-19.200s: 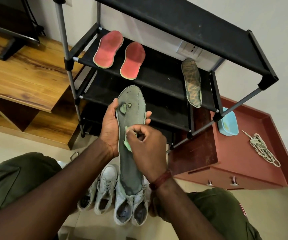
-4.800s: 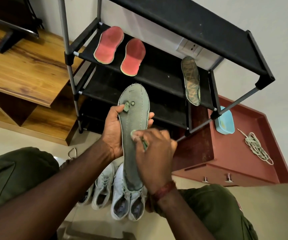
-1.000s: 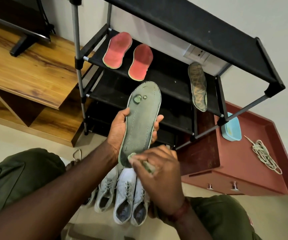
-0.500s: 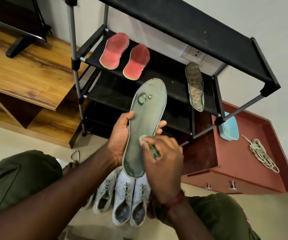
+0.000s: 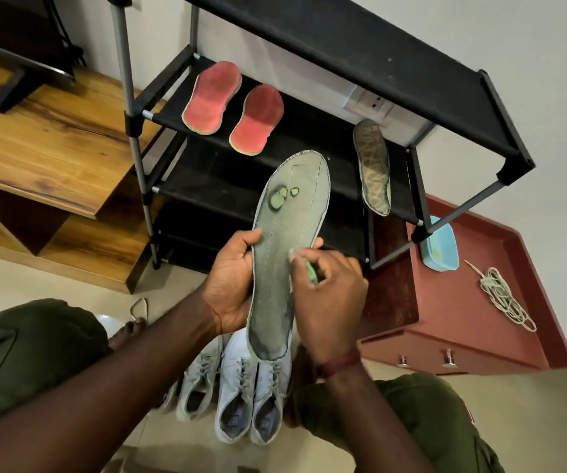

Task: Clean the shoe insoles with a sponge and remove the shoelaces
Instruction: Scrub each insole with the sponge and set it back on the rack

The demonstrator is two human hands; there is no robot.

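Above the white sneakers on the floor, the left hand grips the grey-green insole around its waist. The thumb is on one edge and the fingertips wrap the other, so the insole stands upright before the black shoe rack. The right hand pinches a small green sponge against the insole's right edge near the middle.

The insole looks thin and bendy, and a hard rub this close to the edge could fold it or let the sponge slip off. The worn patches near the toe look liable to tear wider if scrubbed roughly. Any drips would land on the sneakers below.

Fingers hide most of the sponge, so its wetness cannot be judged. The insole's heel and the left forearm cover parts of the sneakers, which makes their number uncertain. Those in view are laced, while a loose bundle of shoelaces lies on the red cabinet.
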